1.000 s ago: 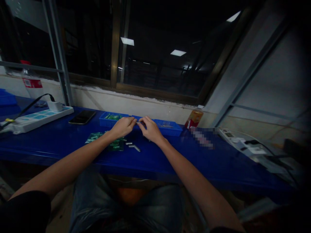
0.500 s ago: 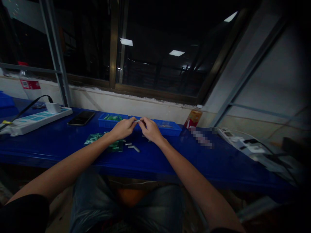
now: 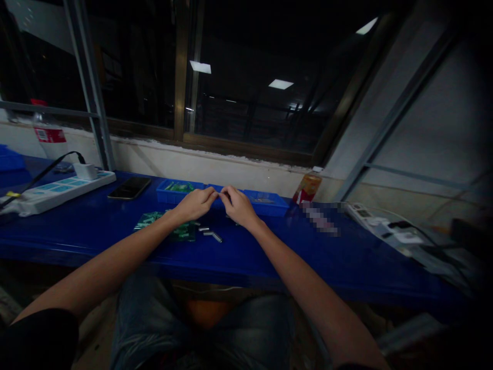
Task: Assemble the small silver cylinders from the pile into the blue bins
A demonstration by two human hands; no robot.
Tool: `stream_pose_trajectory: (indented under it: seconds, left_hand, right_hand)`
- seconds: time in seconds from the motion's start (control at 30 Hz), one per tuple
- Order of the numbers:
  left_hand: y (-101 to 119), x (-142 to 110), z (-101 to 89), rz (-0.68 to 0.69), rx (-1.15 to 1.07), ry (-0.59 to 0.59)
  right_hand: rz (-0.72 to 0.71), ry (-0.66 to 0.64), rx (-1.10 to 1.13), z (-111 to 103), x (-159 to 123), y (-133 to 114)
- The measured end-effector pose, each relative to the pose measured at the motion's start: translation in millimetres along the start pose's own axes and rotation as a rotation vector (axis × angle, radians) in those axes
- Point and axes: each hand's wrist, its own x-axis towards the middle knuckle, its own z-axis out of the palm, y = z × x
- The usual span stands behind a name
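My left hand (image 3: 197, 202) and my right hand (image 3: 238, 204) meet fingertip to fingertip above the blue table (image 3: 246, 257). Both are closed in a pinch, and whatever lies between the fingertips is too small and covered to make out. Just below them, several small silver metal cylinders (image 3: 213, 235) lie on the table. Partly under my left forearm is a green bag of small parts (image 3: 184, 232). Behind the hands stand blue trays; the left tray (image 3: 169, 197) holds green pieces, the right tray (image 3: 271, 207) a few small items I cannot identify.
A phone (image 3: 130, 188) and a white power strip (image 3: 73, 191) lie at the left, with a red-capped bottle (image 3: 50, 135) behind. To the right stand an amber drink bottle (image 3: 309, 188) and another power strip (image 3: 379, 226) with cables. A window sits above the back wall.
The hands stay almost in place. A thin silvery piece showed between the fingertips before; now the fingertips are closer together and it is hardly visible.
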Motion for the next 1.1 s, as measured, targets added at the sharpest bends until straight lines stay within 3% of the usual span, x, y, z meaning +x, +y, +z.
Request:
stream_pose_trajectory:
  seconds: [0.5, 0.8, 1.1]
  left_hand:
    - [4.6, -2.3, -0.4, -0.003, 0.112, -0.01]
    - [6.1, -0.5, -4.4, -0.112, 0.093, 0.014]
    - [8.2, -1.7, -5.5, -0.089, 0.041, 0.03]
  right_hand:
    - [0.058, -0.102, -0.158, 5.4, 0.5, 5.8]
    - [0.029, -0.061, 0.02, 3.8, -1.3, 3.5]
    - [-0.015, 0.014, -0.001, 2.1, -0.7, 1.0]
